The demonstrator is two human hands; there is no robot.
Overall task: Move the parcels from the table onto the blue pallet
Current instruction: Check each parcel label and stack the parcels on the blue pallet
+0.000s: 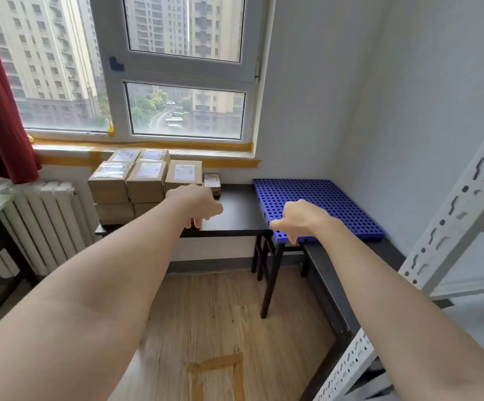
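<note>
Both hands, left (197,202) and right (298,219), hang loosely curled, empty, parcels (145,178) stacked beyond the left.

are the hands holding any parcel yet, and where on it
No. The left hand and right hand hold nothing; both hang with fingers loosely curled.

Brown cardboard parcels (145,180) with white labels sit stacked at mid-left of the frame on a dark worktop (235,218), under a window (177,68). A blue pallet (322,204) full of round holes lies at mid-right, bare on top. Both bare arms reach in from the bottom edge. The left hand (197,205) hangs with loosely curled fingers just in front of the stack, holding nothing. The right hand (298,219), fingers drooping, hovers at the pallet's near left corner.
</note>
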